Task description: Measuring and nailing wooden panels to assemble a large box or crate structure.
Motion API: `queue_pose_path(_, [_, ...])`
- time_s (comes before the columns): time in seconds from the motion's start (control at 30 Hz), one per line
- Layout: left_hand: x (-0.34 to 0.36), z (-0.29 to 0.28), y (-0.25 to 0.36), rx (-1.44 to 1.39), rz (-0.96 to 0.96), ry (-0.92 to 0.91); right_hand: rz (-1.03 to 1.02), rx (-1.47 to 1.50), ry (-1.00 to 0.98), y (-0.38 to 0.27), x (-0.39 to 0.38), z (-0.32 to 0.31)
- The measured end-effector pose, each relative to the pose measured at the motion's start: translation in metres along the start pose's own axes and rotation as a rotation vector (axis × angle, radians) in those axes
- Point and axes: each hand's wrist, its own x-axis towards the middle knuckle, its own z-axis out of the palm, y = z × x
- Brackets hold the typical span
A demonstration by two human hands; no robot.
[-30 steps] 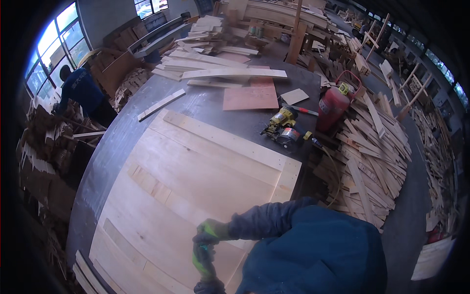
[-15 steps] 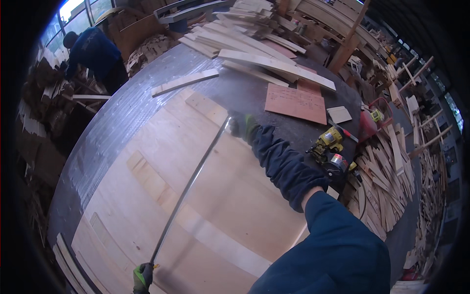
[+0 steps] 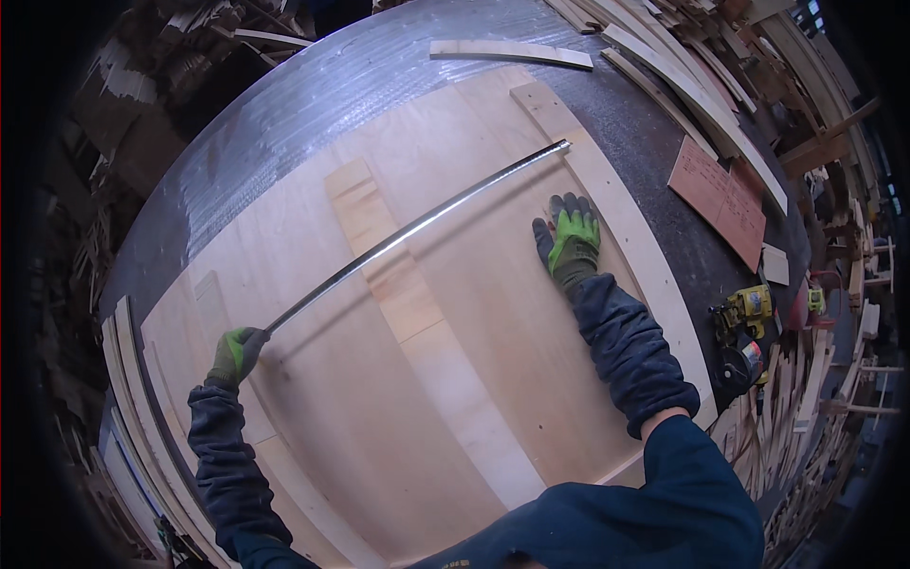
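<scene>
My left hand (image 3: 239, 357), in a green and grey glove, is closed round the near-left end of what looks like a tape measure; its case does not show. The long shiny metal blade (image 3: 408, 233) stretches up to the right across a pale wooden panel (image 3: 493, 332), casting a shadow on it. Its far end lies by the right-hand batten (image 3: 630, 232). Below that end, my gloved right hand (image 3: 573, 233) rests on the panel with its fingers spread, apart from the blade. A middle batten (image 3: 379, 256) passes beneath the blade.
The panel lies on a dark table (image 3: 654, 152) partly covered with shiny film. A loose wood strip (image 3: 512, 53) lies beyond it. On the right are a reddish board (image 3: 718, 201) with writing, a yellow nail gun (image 3: 744, 313) and piled wood strips (image 3: 791, 389).
My right hand has left the blade's far end and now lies on the panel. My left hand still holds the other end. The view has shifted, showing more of the left arm.
</scene>
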Motion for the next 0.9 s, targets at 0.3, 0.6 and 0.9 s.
queue_pose_path(0.3, [0.016, -0.023, -0.063, -0.037, -0.010, -0.031, -0.015, -0.011, -0.061, -0.014, -0.003, 0.025])
queue_pose_path(0.6, [0.067, -0.030, -0.056, 0.124, -0.026, -0.014, -0.240, 0.292, 0.039, -0.102, -0.044, 0.029])
queue_pose_path(0.9, [0.084, -0.030, -0.053, 0.116, -0.056, 0.008, -0.341, 0.531, -0.254, -0.281, -0.053, 0.000])
